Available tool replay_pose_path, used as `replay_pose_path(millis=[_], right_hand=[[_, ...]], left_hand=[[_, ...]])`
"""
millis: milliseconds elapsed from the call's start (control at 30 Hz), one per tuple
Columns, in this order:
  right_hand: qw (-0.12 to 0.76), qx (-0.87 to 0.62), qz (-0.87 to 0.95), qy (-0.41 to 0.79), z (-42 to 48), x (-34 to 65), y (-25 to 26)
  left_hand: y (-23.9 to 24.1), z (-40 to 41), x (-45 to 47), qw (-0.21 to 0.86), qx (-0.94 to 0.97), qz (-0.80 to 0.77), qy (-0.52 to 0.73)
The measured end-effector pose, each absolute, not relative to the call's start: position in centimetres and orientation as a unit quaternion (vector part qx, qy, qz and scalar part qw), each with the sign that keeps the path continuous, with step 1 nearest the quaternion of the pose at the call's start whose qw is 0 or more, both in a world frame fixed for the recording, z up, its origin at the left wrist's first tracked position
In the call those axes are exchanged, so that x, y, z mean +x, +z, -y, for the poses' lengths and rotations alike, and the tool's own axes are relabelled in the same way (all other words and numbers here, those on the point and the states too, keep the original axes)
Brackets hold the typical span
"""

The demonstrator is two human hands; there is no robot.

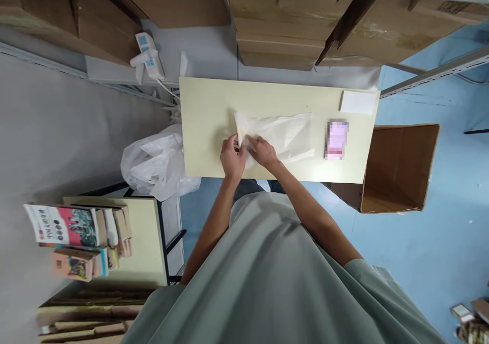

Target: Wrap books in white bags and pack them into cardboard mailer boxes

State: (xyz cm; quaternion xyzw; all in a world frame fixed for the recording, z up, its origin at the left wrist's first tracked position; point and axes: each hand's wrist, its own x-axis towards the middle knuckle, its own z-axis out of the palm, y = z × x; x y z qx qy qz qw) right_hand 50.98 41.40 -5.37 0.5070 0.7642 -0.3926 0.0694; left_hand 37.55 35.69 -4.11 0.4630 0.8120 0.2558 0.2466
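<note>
Sheet (288, 136) against both hands (264, 153)

A white plastic bag (156, 163) is left of the grip; an open cardboard box (397, 168) stands well right.

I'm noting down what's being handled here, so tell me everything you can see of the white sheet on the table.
The white sheet is thin, creased and slightly translucent, like plastic or paper; whether it is a bag is unclear. It lies lengthwise along the pale yellow table, its uneven right end spread out. Its left end looks folded or gathered, and there the left hand and right hand both touch it; how firm either grip is can't be told.
</note>
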Motion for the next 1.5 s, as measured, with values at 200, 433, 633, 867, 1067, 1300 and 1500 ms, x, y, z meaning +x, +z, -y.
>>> replay_pose_path(millis=[200, 433, 633, 867, 1067, 1300, 1500], right_hand=[[-0.04, 0.557, -0.72, -0.411, -42.7, 56.7, -4.7], [-0.067, 0.582, -0.699, -0.41, -43.3, 59.1, -5.7], [-0.052, 0.552, -0.727, -0.404, -43.0, 58.1, -7.9], [0.002, 0.549, -0.747, -0.375, -42.6, 57.5, -7.1], [0.037, 0.53, -0.777, -0.337, -42.3, 57.5, -6.3], [0.049, 0.527, -0.762, -0.373, -43.2, 57.2, -5.8], [-0.037, 0.605, -0.676, -0.418, -42.6, 60.3, -5.3]], left_hand=[[-5.7, -38.0, 42.3, 0.3, 0.483, -0.798, 0.2], [-7.4, -38.6, 44.9, 0.293, 0.519, -0.789, 0.154], [-6.7, -37.0, 42.8, 0.261, 0.504, -0.813, 0.129], [-7.1, -36.0, 42.1, 0.272, 0.472, -0.82, 0.176], [-7.6, -37.2, 39.9, 0.299, 0.411, -0.831, 0.226], [-4.8, -37.6, 39.5, 0.338, 0.436, -0.787, 0.275], [-4.4, -38.1, 45.3, 0.373, 0.508, -0.728, 0.269]])
